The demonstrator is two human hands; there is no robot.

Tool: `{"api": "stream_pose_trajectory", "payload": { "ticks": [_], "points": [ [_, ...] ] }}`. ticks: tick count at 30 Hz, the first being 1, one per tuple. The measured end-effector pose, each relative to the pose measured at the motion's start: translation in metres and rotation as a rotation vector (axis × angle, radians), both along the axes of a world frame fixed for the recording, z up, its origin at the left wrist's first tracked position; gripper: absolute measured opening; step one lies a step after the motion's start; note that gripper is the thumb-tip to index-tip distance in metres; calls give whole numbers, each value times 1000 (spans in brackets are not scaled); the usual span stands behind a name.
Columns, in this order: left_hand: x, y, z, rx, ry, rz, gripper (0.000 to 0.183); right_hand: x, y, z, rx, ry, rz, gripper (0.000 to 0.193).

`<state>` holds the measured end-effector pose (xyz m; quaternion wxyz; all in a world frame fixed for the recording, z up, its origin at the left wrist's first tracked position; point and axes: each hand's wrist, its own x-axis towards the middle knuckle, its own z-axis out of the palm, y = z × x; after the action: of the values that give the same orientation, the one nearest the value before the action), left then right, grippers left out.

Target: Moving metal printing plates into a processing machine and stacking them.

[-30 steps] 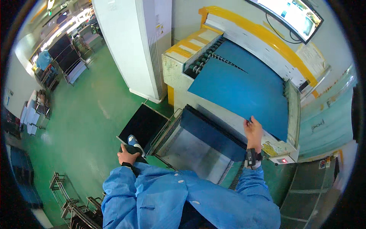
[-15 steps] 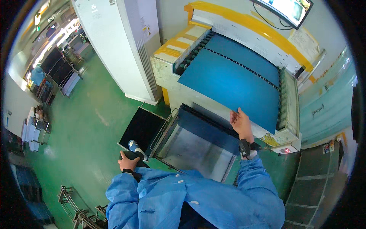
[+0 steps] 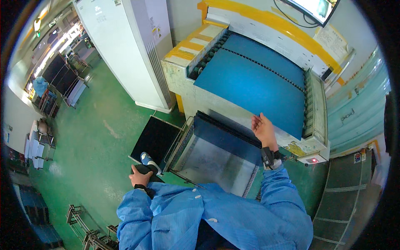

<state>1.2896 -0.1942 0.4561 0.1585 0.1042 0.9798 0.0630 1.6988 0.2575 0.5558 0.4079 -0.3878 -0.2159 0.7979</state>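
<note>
A large blue panel (image 3: pixel 250 85) lies on the roller bed of a machine (image 3: pixel 183 89), with a second blue panel (image 3: pixel 262 52) behind it. My right hand (image 3: pixel 264 132) is at the front edge of the nearer panel, palm turned up and fingers loosely curled and apart. Its fingertips meet or nearly meet that edge; I cannot tell which. Over on the left, my left hand (image 3: pixel 141 176) rests on my dark-trousered knee, thumb apart and nothing visible in it. Between me and the machine stands a rack (image 3: pixel 216 162) with several dark blue panels (image 3: pixel 227 135) leaning at its far side.
A black ribbed rack (image 3: pixel 154 139) stands on the green floor left of the panel rack. Behind it rises a tall white cabinet (image 3: pixel 121 50). A grey panelled surface (image 3: pixel 339 200) is at the right, a metal frame (image 3: pixel 85 227) at the lower left, and a screen (image 3: pixel 318 9) above the machine.
The nearer blue panel has slid a little farther onto the machine, away from me. My right hand has moved slightly forward with its edge. The left hand stays on my knee.
</note>
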Motion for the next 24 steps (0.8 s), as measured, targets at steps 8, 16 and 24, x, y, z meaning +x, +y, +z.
{"api": "stream_pose_trajectory", "payload": {
  "ticks": [8, 16, 24],
  "points": [
    [1, 2, 3, 13, -18, -8, 124, -1, -4, 0, 100, -46, 32, 37],
    [0, 0, -6, -1, 5, -23, 124, -13, -51, -37, 730, -965, 234, 31],
    [0, 2, -4, -14, 5, -18, 123, -9, -98, -69, 1277, -1389, 396, 37]
  ]
}}
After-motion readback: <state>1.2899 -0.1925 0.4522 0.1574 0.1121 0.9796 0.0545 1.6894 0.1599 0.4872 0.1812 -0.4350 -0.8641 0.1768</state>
